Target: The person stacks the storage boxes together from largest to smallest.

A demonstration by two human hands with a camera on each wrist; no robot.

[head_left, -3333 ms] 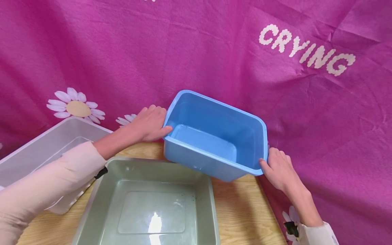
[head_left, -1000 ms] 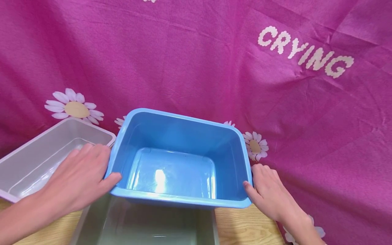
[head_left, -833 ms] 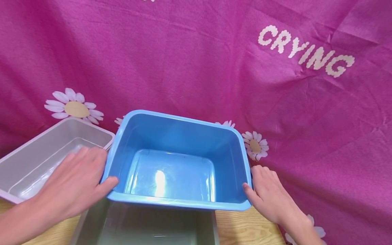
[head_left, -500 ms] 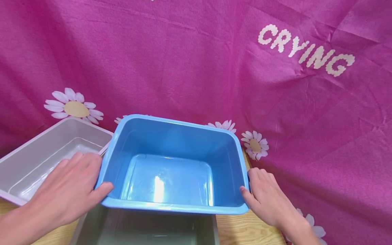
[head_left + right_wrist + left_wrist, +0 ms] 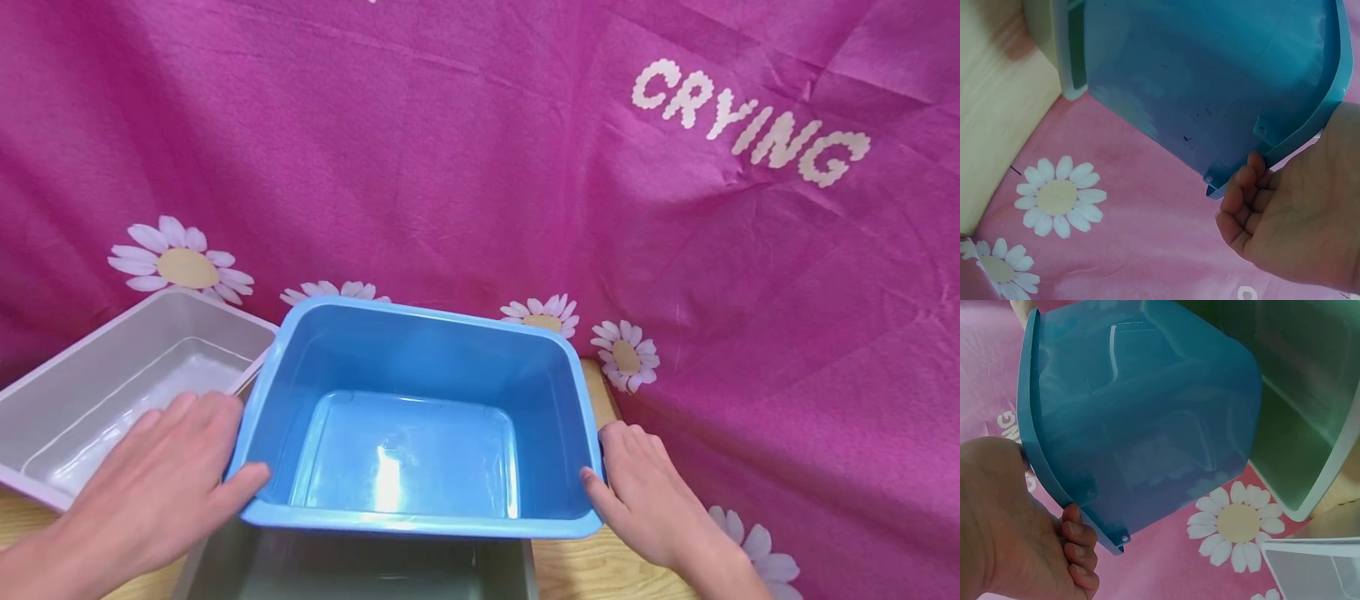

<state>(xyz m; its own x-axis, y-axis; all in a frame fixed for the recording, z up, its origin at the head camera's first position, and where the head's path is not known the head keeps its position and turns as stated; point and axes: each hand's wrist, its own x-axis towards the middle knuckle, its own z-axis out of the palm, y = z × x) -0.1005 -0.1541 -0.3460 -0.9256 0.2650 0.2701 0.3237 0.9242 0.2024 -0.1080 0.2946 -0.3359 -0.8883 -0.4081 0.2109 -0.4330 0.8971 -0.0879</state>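
Note:
A blue plastic storage bin (image 5: pixel 405 450), with nothing inside, is held between both hands above a grey-green bin (image 5: pixel 352 567). My left hand (image 5: pixel 161 475) grips its left end, thumb over the rim and fingers curled beneath. At the opposite end, my right hand (image 5: pixel 648 492) grips the rim the same way. In the left wrist view the blue bin's outer wall (image 5: pixel 1141 419) shows with the left hand (image 5: pixel 1016 519) on its rim edge. The right wrist view shows the right hand's fingers (image 5: pixel 1244 187) curled under the rim. Most of the grey-green bin is hidden.
A light grey bin (image 5: pixel 97 383) stands at the left behind my left hand. The wooden table (image 5: pixel 607 567) shows at right, its edge running beside my right hand. A magenta cloth (image 5: pixel 450 167) with daisies and white letters hangs behind.
Both hands have carried the blue bin from the back right leftward and toward me, over the grey-green bin. During the last second it shifts slightly further left and down in the head view.

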